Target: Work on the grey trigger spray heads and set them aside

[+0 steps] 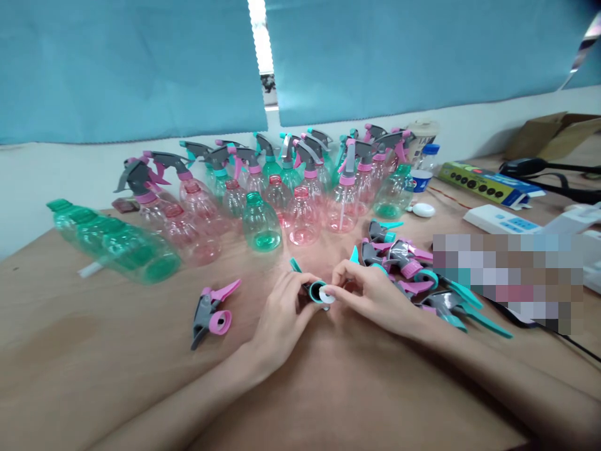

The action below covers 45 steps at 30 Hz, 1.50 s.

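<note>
Forearms come in from the lower corners of my feed, reaching over a wooden tabletop. At the frame's middle, the left hand has its fingers closed around a gray spray head with a teal collar, its mouth turned toward me. From the right, the right hand comes in with thumb and fingers drawn to a narrow pinch on a small white disc, which overlaps the collar's edge; I cannot tell whether any of it sits inside. Left of center lies a pink-and-gray sprayer top, while right of center I see a loose pile of sprayer tops, just beside the right hand. Beyond, a clear green bottle and a clear pink bottle stand uncapped in a broad cluster, many others there fitted with sprayers. Green bottles overlap at center left. Farther off at right I make out a yellow-green box, then a cardboard box; blue sheeting spans the top.
</note>
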Each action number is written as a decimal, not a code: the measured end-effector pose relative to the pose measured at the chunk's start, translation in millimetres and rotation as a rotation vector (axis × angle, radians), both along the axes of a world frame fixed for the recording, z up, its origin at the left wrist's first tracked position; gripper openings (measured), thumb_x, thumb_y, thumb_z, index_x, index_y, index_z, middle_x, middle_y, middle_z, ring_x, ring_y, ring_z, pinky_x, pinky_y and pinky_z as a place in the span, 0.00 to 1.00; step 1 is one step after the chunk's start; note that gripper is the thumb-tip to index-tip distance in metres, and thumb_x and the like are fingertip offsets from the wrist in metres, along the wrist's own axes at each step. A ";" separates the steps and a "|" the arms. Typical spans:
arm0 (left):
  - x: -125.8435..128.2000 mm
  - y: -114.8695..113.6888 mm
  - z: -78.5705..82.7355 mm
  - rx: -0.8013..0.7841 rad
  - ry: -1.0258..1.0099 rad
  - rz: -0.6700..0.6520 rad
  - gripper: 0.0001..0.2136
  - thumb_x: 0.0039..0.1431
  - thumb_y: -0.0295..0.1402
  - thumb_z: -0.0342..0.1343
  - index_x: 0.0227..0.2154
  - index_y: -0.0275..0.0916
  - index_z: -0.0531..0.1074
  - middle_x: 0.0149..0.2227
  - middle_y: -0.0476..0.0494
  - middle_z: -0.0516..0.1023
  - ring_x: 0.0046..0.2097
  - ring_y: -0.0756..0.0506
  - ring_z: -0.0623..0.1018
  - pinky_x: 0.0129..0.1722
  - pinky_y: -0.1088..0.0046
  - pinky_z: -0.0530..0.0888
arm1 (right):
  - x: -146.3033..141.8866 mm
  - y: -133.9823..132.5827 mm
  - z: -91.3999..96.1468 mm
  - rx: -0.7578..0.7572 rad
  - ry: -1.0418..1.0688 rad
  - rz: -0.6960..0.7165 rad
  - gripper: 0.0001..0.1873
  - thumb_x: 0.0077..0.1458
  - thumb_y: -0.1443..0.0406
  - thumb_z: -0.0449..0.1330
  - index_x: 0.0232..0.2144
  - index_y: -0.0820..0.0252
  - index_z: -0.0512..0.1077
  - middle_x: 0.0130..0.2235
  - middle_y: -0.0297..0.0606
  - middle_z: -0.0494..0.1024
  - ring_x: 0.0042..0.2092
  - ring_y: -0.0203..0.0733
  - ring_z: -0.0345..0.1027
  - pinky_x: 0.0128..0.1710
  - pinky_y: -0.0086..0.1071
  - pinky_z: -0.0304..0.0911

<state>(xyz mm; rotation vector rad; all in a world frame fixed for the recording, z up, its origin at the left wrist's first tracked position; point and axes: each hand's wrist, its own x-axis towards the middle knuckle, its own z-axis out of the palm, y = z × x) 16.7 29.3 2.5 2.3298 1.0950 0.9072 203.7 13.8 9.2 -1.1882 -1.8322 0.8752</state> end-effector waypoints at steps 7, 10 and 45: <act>0.3 -1.0 -0.1 -0.005 -0.001 0.017 0.07 0.56 0.29 0.59 0.37 0.42 0.69 0.32 0.50 0.71 0.32 0.48 0.69 0.29 0.73 0.66 | 2.5 1.5 -2.0 -0.027 0.085 0.006 0.12 0.59 0.64 0.56 0.45 0.58 0.64 0.32 0.32 0.74 0.34 0.37 0.70 0.34 0.31 0.65; -0.3 -1.1 -1.0 -0.007 0.009 0.010 0.07 0.57 0.28 0.58 0.38 0.41 0.68 0.32 0.50 0.71 0.32 0.48 0.69 0.29 0.73 0.66 | 3.3 0.1 3.9 0.022 -0.002 -0.062 0.14 0.62 0.65 0.51 0.49 0.57 0.66 0.36 0.35 0.73 0.34 0.36 0.69 0.37 0.33 0.67; 0.0 -3.5 -2.5 0.093 0.021 -0.041 0.10 0.55 0.23 0.59 0.39 0.40 0.67 0.34 0.49 0.71 0.35 0.47 0.71 0.33 0.73 0.70 | -5.2 -6.1 -1.2 0.157 0.041 -0.070 0.11 0.59 0.59 0.56 0.32 0.55 0.78 0.32 0.36 0.69 0.35 0.38 0.65 0.33 0.31 0.63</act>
